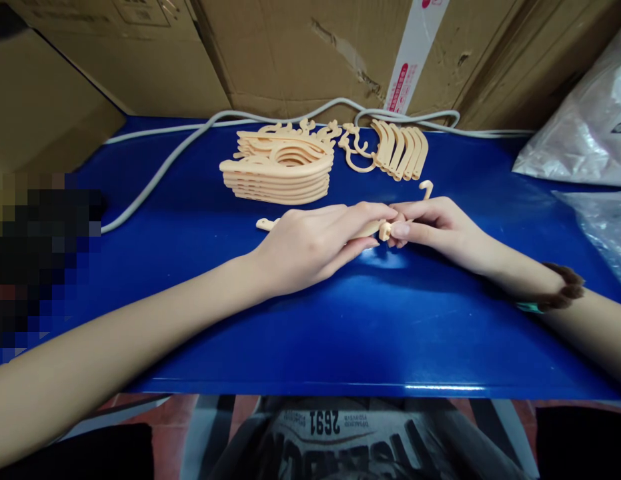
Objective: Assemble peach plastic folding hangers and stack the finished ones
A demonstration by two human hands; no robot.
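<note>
My left hand [313, 241] is closed over a cream plastic hanger arm [264, 225], whose end with a small hole sticks out to the left. Most of that arm is hidden under the palm. Pinched in the fingers of my right hand [443, 225] is a hanger hook [427, 189], its curved tip pointing up and away. The two pieces meet at a small joint [385, 231] between my fingertips. Whether they are locked together I cannot tell. Behind my hands lies a neat stack of folded cream hangers [277, 180].
Several loose hanger arms [401, 150] lie beside loose hooks [359, 163] on the blue table [310, 347]. A grey cable [155, 193] runs along the back, before cardboard boxes [310, 53]. Clear plastic bags [580, 127] lie at the right.
</note>
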